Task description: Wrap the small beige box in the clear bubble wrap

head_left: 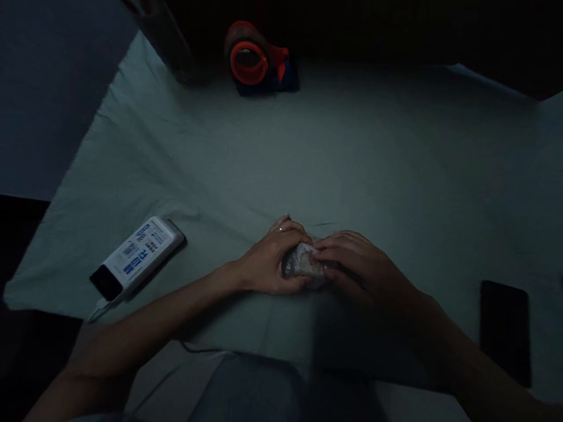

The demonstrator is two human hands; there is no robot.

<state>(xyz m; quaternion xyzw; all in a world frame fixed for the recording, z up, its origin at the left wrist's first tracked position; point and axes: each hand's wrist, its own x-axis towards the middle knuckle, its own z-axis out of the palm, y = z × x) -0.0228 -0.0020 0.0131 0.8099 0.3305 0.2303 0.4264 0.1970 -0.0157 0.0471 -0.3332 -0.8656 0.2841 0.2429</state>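
Observation:
Between my two hands, near the front edge of the cloth-covered table, is a small roundish thing in clear, shiny wrapping [308, 264]. Its exact kind is too dim to make out. My left hand [275, 258], with a ring on one finger, curls around its left side, the thumb along the near edge. From the right, my right hand [360, 261] rests its fingertips on the top and right side of the wrapped thing. The right thumb and palm are partly in shadow.
A white power bank [141, 255] with a cable lies to the left. On the right is a black phone [505, 331]. An orange and blue tape dispenser [259, 64] stands at the back, before a dark upright surface. Pale cloth [329, 152] covers the table.

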